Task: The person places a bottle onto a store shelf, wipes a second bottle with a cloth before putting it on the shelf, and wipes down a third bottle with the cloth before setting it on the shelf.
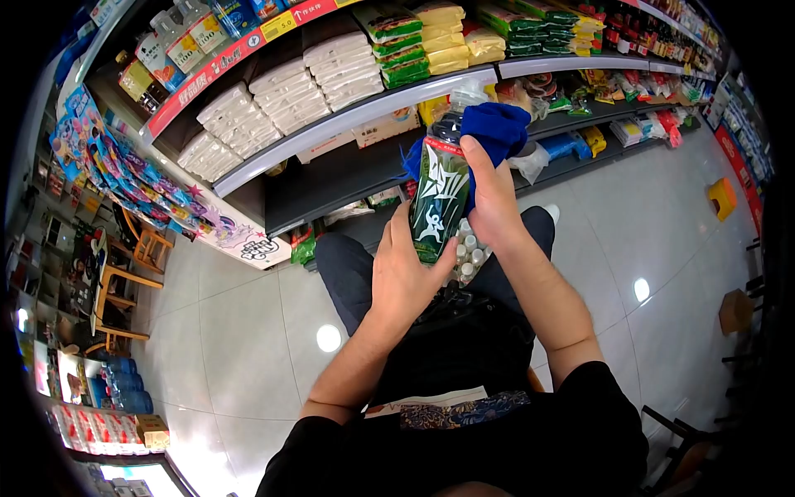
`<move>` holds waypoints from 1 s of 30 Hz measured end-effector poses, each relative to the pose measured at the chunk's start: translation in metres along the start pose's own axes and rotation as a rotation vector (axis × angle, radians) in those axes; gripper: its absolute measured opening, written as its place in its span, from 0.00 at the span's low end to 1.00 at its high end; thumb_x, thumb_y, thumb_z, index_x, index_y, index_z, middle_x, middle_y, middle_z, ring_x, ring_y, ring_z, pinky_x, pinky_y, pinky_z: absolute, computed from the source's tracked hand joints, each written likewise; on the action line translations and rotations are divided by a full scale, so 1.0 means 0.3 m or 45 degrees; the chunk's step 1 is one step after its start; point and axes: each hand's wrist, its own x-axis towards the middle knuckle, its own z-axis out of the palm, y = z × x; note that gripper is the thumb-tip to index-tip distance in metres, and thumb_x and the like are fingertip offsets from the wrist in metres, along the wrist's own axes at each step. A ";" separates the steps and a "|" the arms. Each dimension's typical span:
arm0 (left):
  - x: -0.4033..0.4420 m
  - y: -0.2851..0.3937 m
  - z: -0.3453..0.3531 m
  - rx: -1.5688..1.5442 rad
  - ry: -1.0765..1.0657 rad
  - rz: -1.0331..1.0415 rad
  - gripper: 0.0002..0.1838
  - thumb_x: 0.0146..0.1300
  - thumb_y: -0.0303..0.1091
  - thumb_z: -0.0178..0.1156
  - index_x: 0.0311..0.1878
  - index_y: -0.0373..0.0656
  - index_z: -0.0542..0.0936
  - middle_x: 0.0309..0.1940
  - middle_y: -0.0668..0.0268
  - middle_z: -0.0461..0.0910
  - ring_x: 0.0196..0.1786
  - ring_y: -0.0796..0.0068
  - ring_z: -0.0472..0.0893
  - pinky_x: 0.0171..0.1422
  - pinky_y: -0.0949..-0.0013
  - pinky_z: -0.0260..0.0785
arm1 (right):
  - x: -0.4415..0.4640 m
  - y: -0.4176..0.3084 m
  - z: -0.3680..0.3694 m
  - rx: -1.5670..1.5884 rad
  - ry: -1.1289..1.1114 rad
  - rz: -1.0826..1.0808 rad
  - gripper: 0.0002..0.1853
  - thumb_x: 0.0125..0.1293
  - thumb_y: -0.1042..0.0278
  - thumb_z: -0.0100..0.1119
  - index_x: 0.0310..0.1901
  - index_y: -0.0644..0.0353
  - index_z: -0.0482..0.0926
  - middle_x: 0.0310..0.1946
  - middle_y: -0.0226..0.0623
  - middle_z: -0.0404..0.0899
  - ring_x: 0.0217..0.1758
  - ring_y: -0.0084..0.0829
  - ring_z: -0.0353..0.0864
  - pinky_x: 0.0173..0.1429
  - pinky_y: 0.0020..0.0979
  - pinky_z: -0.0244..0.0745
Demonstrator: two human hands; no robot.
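Fingers of the left hand [402, 277] half-curl round the bottle [440, 195], the right hand [493, 199] closes on blue cloth [503, 124] at its far right, seemingly a steadying step calling for even support

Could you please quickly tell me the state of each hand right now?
Left hand: closed around the lower part of the green-labelled bottle.
Right hand: closed on the blue cloth against the bottle's upper side, fingers mostly hidden.

This is a shop: long shelves [286, 151] carry many same packets [339, 62] in stacks, with bottles [199, 31] and a yellow price label [278, 27] above.
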 end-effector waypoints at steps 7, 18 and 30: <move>-0.005 -0.011 -0.006 -0.130 -0.095 -0.009 0.42 0.53 0.42 0.70 0.65 0.28 0.61 0.56 0.38 0.70 0.58 0.42 0.74 0.60 0.54 0.69 | -0.002 0.025 -0.017 0.016 0.007 0.169 0.23 0.70 0.50 0.52 0.55 0.60 0.75 0.44 0.34 0.82 0.43 0.27 0.83 0.49 0.30 0.79; -0.040 -0.040 0.018 -1.140 -0.330 -0.240 0.45 0.56 0.26 0.66 0.72 0.37 0.49 0.61 0.52 0.66 0.62 0.66 0.70 0.67 0.64 0.62 | 0.019 0.006 -0.043 0.386 -0.176 0.360 0.31 0.68 0.41 0.44 0.55 0.64 0.76 0.46 0.42 0.83 0.45 0.34 0.85 0.51 0.35 0.81; -0.058 -0.054 0.033 -1.024 -0.262 -0.020 0.49 0.52 0.27 0.68 0.73 0.33 0.50 0.64 0.52 0.64 0.68 0.64 0.65 0.72 0.62 0.55 | 0.018 -0.058 -0.022 0.376 -0.141 0.181 0.39 0.68 0.32 0.38 0.63 0.61 0.68 0.57 0.44 0.77 0.57 0.40 0.79 0.63 0.42 0.73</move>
